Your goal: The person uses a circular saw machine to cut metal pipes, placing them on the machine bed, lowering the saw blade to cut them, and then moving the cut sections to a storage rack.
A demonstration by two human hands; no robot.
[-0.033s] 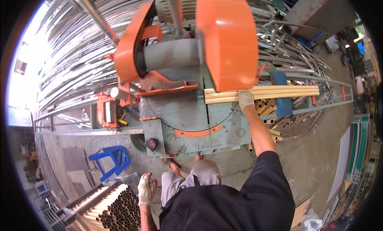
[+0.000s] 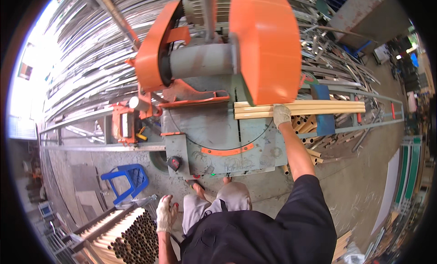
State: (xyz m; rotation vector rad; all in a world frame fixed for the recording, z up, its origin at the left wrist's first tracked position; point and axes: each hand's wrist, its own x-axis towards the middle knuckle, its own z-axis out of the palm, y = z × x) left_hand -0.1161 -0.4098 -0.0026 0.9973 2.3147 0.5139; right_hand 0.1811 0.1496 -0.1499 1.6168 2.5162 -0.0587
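Observation:
Several cream-gold metal tubes (image 2: 252,110) lie side by side across the right part of a grey cut-off saw table (image 2: 207,123). My right hand (image 2: 282,116), in a pale work glove, is closed over them, just in front of the saw's big orange blade guard (image 2: 268,50). The blade itself is hidden inside the guard; a dark slot runs through the table left of the hand. Low on the left, my left hand (image 2: 166,214), gloved with reddish fingertips, hangs above the floor with its fingers apart and nothing in it.
A black-and-red tape measure (image 2: 174,163) rests on the table's front left. A blue plastic stool (image 2: 132,182) stands on the floor to the left, behind a rack of stacked tubes (image 2: 136,241). More tubes (image 2: 304,125) lie below the right support rail. Long metal profiles (image 2: 91,72) fill the back.
The view has shifted very slightly, so the saw appears a little further right. Both hands keep their positions and the tubes stay on the table.

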